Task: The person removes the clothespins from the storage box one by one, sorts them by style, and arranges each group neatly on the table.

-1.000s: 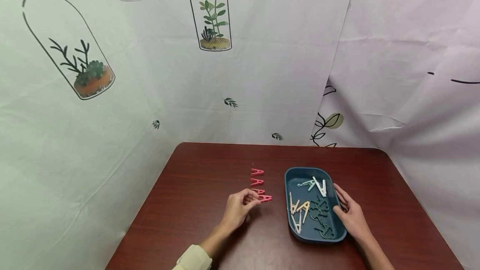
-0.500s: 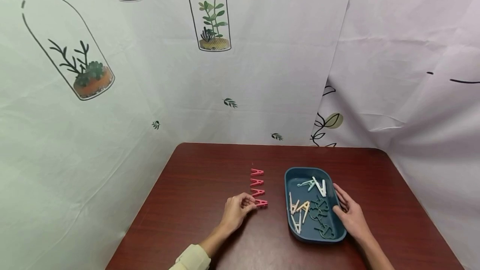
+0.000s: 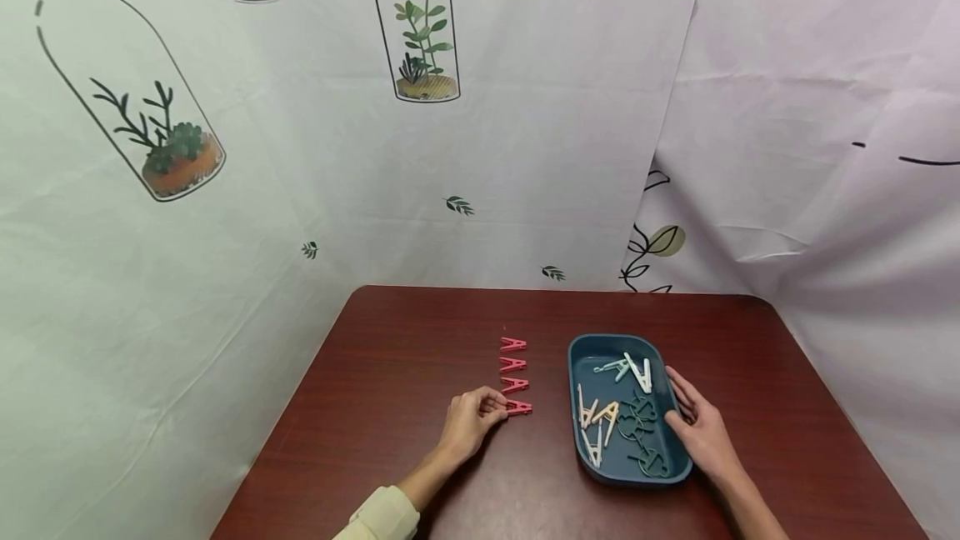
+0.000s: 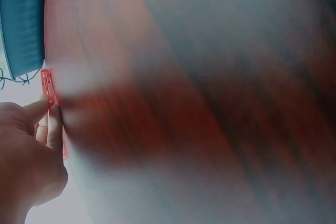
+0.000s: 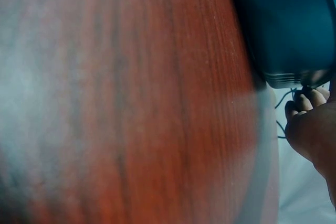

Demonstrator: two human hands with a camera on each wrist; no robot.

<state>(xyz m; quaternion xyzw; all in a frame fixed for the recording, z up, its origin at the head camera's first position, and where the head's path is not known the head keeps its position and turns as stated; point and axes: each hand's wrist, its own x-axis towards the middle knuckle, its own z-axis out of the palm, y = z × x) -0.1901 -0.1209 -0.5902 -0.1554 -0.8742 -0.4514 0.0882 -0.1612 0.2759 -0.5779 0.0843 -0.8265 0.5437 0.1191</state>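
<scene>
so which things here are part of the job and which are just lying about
Likely in the job:
pink clothespins, one pinched by the left hand
blue tray, gripped by the right hand

Apparently idle:
white clothespins, yellow clothespin, pale green clothespin in the tray
dark green wire-like pieces

The left of the two hands (image 3: 468,419) has eased slightly toward the lower left of the frame, carrying the pinched pink clip (image 3: 519,408) (lowest of the four) with it. A second ago this crowded the next pink clip up (image 3: 514,385), which was partly covered; now more of that one shows, and desk (image 3: 420,348) appears between them.
</scene>
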